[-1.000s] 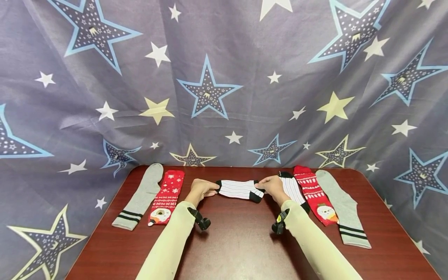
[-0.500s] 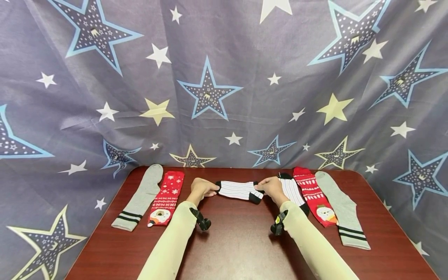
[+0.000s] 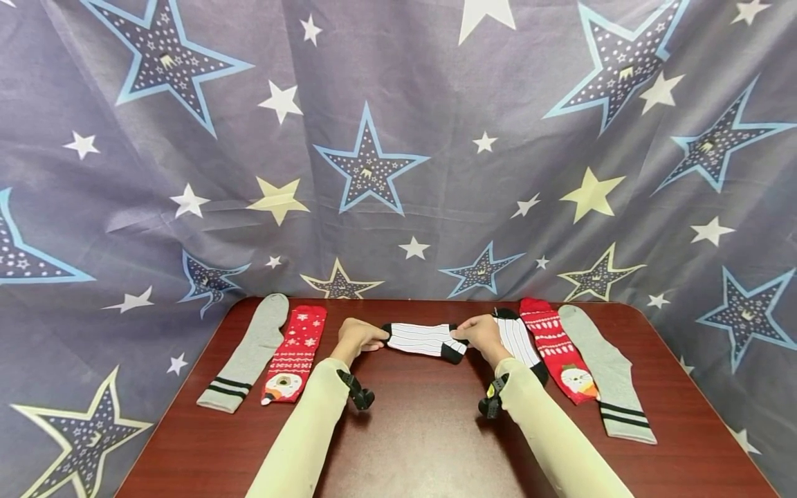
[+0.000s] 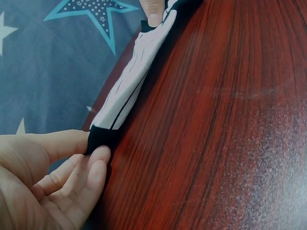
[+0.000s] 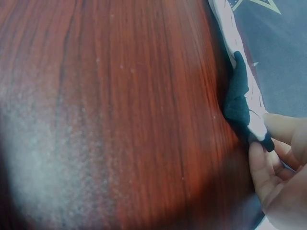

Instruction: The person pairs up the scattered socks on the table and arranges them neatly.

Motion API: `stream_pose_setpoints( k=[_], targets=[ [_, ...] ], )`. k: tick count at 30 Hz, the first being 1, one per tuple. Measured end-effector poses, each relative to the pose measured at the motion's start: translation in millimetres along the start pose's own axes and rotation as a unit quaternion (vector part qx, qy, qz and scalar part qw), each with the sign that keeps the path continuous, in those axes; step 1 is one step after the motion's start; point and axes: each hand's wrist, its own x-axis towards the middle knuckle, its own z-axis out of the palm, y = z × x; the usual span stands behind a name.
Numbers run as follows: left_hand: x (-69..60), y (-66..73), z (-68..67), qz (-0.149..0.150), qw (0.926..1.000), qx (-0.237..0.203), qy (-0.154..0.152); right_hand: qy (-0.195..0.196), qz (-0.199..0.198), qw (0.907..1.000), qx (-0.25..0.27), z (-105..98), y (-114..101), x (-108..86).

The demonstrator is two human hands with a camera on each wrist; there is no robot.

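From afar I see left hand (image 3: 360,337) and right hand (image 3: 484,335) pinching opposite ends of the white, black-striped knit sock (image 3: 418,339) near the far edge of the red-brown wood-grained tabletop (image 3: 423,429), a grip apparently meant to hold it straight.

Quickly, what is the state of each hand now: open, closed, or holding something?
Left hand: holding, pinches one black end of the middle white striped sock.
Right hand: holding, pinches that sock's opposite end.

no text, brand or number can be read on the socks (image 3: 417,338), surface (image 3: 411,429) or star-printed cloth (image 3: 429,207); the yellow mark (image 3: 491,390) on the right wrist strap (image 3: 492,407) is too small to read.
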Motion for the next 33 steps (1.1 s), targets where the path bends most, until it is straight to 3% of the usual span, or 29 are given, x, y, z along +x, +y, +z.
stream_pose_setpoints(
  k=[10, 33],
  targets=[
    [4.0, -1.1, -1.2, -0.017, 0.9998, 0.002, 0.003, 0.006, -0.004, 1.0000, -0.005, 2.0, 0.8, 2.4],
    [0.5, -4.6, 0.8, 0.005, 0.9997, -0.009, 0.020, 0.010, -0.014, 0.9995, -0.025, 1.7, -2.0, -2.4]
  ],
)
